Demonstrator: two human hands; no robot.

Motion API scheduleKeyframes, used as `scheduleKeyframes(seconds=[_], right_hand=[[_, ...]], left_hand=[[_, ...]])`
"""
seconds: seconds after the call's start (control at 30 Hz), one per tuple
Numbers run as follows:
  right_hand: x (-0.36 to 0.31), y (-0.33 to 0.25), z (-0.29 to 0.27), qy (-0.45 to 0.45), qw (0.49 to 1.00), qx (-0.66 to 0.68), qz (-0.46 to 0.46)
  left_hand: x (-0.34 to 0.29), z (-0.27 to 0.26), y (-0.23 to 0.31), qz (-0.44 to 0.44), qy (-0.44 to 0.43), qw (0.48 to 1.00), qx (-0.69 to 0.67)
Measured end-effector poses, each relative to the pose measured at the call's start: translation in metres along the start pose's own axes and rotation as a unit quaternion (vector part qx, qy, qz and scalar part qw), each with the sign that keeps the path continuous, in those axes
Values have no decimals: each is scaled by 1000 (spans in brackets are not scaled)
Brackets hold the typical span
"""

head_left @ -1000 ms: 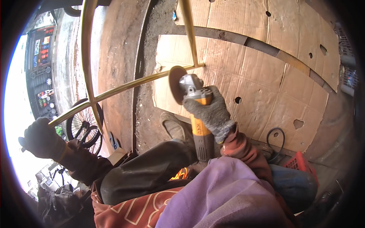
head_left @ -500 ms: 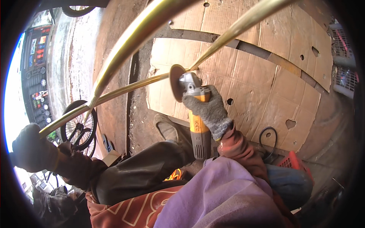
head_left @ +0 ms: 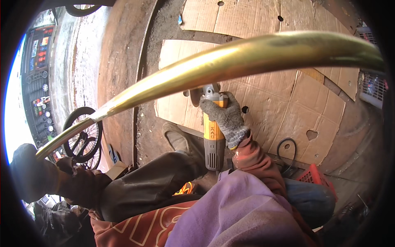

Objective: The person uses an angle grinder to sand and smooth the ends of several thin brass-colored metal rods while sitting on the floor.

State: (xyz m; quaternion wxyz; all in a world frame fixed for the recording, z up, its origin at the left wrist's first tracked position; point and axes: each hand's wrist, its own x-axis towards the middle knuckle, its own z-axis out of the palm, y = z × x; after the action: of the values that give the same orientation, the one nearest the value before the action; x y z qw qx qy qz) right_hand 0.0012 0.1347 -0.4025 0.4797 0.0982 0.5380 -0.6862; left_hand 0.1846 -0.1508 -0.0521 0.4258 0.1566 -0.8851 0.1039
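Note:
Gold metal tubing (head_left: 230, 55) sweeps from the far left across to the upper right, close to the camera. At its left end my left hand (head_left: 33, 175), in a dark glove, is closed around the tube. My right hand (head_left: 224, 113), wearing a grey knit glove, grips a yellow and grey angle grinder (head_left: 214, 131) near its head. The grinder points away from me, its cutting disc (head_left: 196, 98) partly hidden behind the tubing. Whether the disc spins I cannot tell. In this view the tubing crosses over the grinder head, and contact does not show.
Flattened cardboard sheets (head_left: 279, 111) cover the floor ahead. A bicycle wheel (head_left: 84, 136) stands at left, near a slipper (head_left: 113, 154). A red plastic basket (head_left: 317, 179) and a black cable loop (head_left: 286, 154) lie at right. White crates (head_left: 373, 88) stand farther right.
The gold tubing has turned: its thinner bars, seen beside the disc before, no longer show, and one thick bar now spans the view. The grinder and both hands have shifted only slightly.

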Motion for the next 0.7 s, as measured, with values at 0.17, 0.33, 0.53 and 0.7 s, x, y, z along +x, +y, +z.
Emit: scheduleKeyframes(seconds=[0.17,0.33,0.53,0.7], right_hand=[[2,0,-7,-33,999,19,1],[4,2,-18,-48,998,15,30],[36,40,-37,-38,928,-238,-284],[-16,-12,5,-98,993,63,-17]], left_hand=[[0,-2,5,-7,-4,1000,-11],[-1,-11,3,-10,-11,1000,2],[4,-8,11,18,-29,997,73],[1,-8,8,58,-61,979,184]])
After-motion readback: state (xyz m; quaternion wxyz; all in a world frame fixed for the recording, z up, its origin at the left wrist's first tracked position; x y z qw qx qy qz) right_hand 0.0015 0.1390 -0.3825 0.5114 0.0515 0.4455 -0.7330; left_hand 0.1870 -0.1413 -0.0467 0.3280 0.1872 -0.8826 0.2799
